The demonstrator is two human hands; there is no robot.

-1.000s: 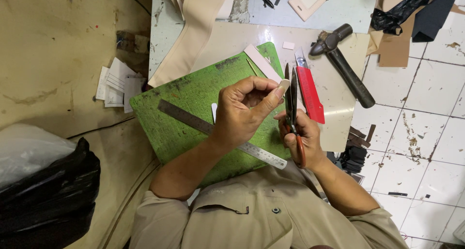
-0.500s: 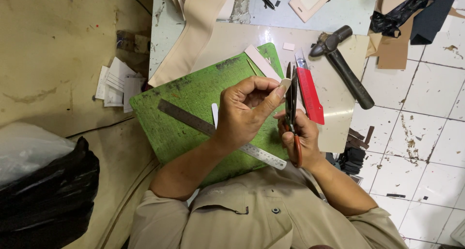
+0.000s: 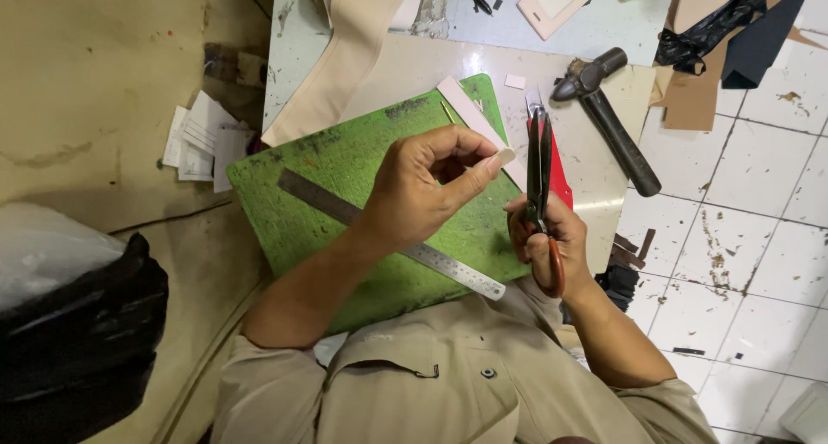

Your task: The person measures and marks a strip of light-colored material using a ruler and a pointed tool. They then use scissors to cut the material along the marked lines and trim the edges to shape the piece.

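Scissors (image 3: 539,163) beside pinched pale strip (image 3: 502,157)

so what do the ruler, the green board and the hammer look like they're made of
The ruler looks like bare steel: thin, grey, with a dull sheen and fine graduations. The green board seems a cutting mat of plastic or rubber, matte, scuffed and worn pale in patches. The hammer has a dark metal head; its black handle could be rubber-coated or painted, hard to tell.
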